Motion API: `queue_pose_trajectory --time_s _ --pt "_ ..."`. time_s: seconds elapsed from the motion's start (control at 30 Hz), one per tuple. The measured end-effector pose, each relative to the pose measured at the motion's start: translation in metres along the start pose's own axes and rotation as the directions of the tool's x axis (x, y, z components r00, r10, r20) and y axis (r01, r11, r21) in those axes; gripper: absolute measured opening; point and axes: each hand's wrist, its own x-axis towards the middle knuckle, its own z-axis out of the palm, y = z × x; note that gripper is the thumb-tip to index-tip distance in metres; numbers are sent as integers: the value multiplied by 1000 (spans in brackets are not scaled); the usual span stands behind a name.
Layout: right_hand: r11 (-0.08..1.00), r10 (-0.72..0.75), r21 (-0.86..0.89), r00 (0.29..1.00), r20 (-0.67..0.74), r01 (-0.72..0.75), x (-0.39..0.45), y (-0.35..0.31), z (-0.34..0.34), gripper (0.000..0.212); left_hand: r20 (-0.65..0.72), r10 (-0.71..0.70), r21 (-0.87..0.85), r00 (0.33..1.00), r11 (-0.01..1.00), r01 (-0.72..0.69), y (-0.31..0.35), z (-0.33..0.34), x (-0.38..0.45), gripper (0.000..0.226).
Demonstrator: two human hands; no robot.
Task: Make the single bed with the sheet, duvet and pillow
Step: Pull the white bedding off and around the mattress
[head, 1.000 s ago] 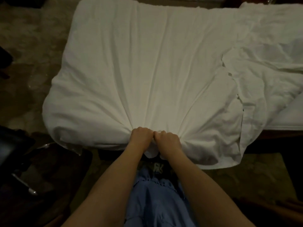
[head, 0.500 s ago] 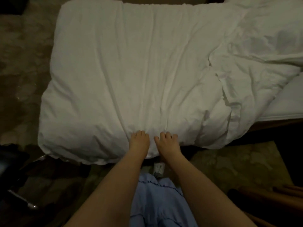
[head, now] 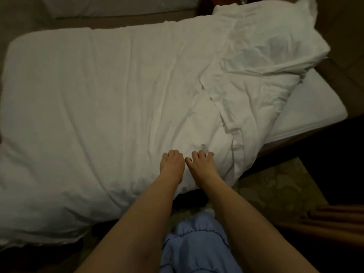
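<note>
Both hands, left and right, have released the duvet, grip loosened, fingers resting on it.

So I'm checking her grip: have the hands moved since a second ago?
Yes. Both the left hand and right hand left the duvet's near edge, now resting farther onto its top.

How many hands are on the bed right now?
2. The left hand and the right hand rest side by side on the white duvet near its near edge, fingers loosely bent, gripping nothing visible.
</note>
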Motion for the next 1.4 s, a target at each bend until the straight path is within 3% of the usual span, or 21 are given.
queue_pose_trajectory --time_s 0.3,0.6,0.73,0.9,1.1,1.2,1.3,1.4 --pt "996 -8 -92 1000 -8 7 27 152 28 70 27 -25 -134 999 991 28 111 -55 96 54" --pt "974 -147 -172 989 10 147 106 221 33 72 95 -166 -223 982 957 183 111 -71 184 50" --pt "959 -208 -193 978 20 208 154 245 34 62 144 -212 -290 967 925 246 112 -74 236 52" --pt "909 -316 -269 948 49 317 229 265 38 67 188 -283 -430 940 837 338 108 -73 301 56" --pt "868 -407 -268 908 95 417 296 250 46 85 274 -395 -468 877 742 481 93 -34 342 67" --pt "808 -479 -303 863 163 506 324 252 71 75 283 -436 -479 854 707 520 91 -7 358 61" --pt "788 -480 -322 851 214 525 343 273 78 66 339 -424 -561 840 625 542 97 6 369 60" --pt "770 -468 -318 829 307 553 354 294 83 70 348 -327 -675 878 562 477 121 -8 382 79"
